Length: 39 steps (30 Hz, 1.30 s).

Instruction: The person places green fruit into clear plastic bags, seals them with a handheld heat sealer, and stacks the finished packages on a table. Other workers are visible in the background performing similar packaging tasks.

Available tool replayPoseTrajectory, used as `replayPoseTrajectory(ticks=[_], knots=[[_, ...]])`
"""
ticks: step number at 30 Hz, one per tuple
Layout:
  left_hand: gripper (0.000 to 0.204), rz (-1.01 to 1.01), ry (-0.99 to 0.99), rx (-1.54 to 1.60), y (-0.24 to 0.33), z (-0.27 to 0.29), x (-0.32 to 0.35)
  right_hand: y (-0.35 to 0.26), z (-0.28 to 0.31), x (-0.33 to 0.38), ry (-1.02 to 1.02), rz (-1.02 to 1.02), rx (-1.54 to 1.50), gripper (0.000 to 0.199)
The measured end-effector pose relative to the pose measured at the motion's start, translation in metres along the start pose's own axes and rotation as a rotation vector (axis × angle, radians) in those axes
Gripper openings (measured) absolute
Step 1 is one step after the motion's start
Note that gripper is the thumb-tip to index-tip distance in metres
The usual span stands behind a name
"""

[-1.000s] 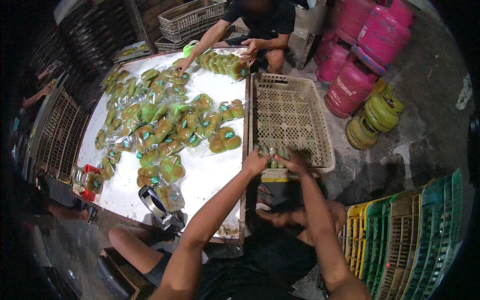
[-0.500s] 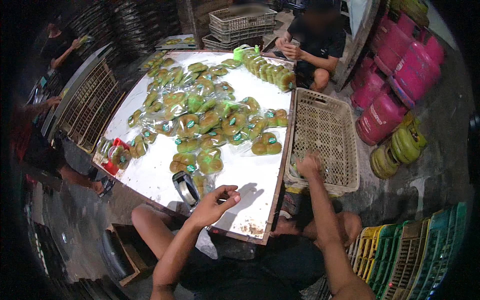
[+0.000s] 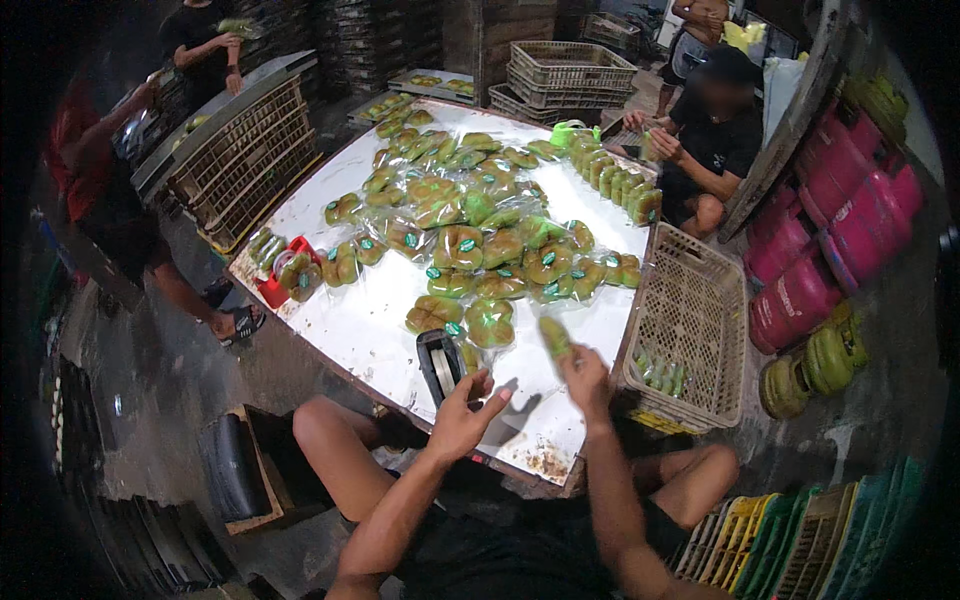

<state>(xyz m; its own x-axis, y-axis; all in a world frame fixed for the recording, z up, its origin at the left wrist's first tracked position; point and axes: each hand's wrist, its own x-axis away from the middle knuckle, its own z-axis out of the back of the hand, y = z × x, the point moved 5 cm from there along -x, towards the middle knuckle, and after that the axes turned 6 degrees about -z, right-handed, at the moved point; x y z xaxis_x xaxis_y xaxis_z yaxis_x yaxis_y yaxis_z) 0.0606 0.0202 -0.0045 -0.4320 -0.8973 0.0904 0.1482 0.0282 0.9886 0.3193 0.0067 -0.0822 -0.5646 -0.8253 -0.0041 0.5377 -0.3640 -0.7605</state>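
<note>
My right hand (image 3: 585, 380) holds a small green bagged bun (image 3: 553, 335) just above the white table (image 3: 370, 330), near its front right edge. My left hand (image 3: 462, 418) hovers with fingers spread beside a black tape dispenser (image 3: 438, 362) on the table's near edge. A heap of clear-bagged green and brown buns (image 3: 470, 240) covers the table's middle. A beige plastic crate (image 3: 690, 335) stands at the table's right side, with a few bagged buns (image 3: 660, 375) in its near corner.
A seated person in black (image 3: 710, 140) works at the far right corner beside a row of bagged buns (image 3: 610, 180). Pink gas cylinders (image 3: 830, 240) and green ones (image 3: 815, 365) stand right. Stacked crates (image 3: 570, 70) sit behind, coloured crates (image 3: 800, 530) lower right, a red container (image 3: 275, 285) on the left edge.
My right hand left the crate and came over the table, now holding a bun. My left hand moved from the crate to beside the tape dispenser. The view swung left.
</note>
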Motion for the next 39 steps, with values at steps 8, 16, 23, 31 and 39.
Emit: replayPoseTrajectory(ticks=[8,16,23,31,39], knots=[[0.048,-0.061,0.142,0.083,0.014,0.024,0.005,-0.103,0.014,0.086,-0.188,0.456,-0.451,0.049],[0.045,-0.086,-0.362,0.008,0.014,-0.004,0.022,-0.150,0.038,0.080,-0.398,0.425,-0.078,0.041],[0.072,0.008,-0.456,0.411,-0.016,0.017,0.020,-0.123,0.017,0.108,-0.727,0.206,-0.534,0.019],[0.053,0.087,-0.636,0.257,-0.014,0.007,0.033,-0.132,0.020,0.101,-0.315,0.336,-0.431,0.021],[0.037,0.029,-0.288,0.489,0.001,0.001,0.025,-0.100,0.014,0.091,-0.347,0.215,-0.778,0.026]])
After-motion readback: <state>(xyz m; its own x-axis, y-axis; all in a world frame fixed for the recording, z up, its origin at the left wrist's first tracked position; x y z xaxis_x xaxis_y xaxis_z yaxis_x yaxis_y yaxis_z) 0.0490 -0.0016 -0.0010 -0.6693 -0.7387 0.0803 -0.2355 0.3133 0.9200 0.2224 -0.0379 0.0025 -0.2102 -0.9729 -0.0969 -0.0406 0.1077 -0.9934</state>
